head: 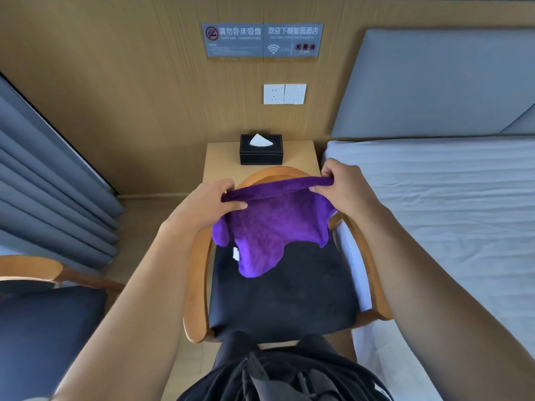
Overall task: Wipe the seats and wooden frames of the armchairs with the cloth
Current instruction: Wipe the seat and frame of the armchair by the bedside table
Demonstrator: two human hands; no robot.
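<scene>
fingers of the left grip (212,199) and right grip (346,186) curl round the top edge of the purple cloth (269,227), stretched between them. it hangs over the dark armchair seat (283,302), inside the curved wooden frame (194,285). beyond stands a bench (302,157) with a black tissue box (260,151); a bed (434,212) lies just to the right.

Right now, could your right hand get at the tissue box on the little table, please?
Probably yes: the tissue box sits just beyond the right hand, past the chair back, with nothing between. But that hand pinches the cloth, so it would have to let go first.
</scene>
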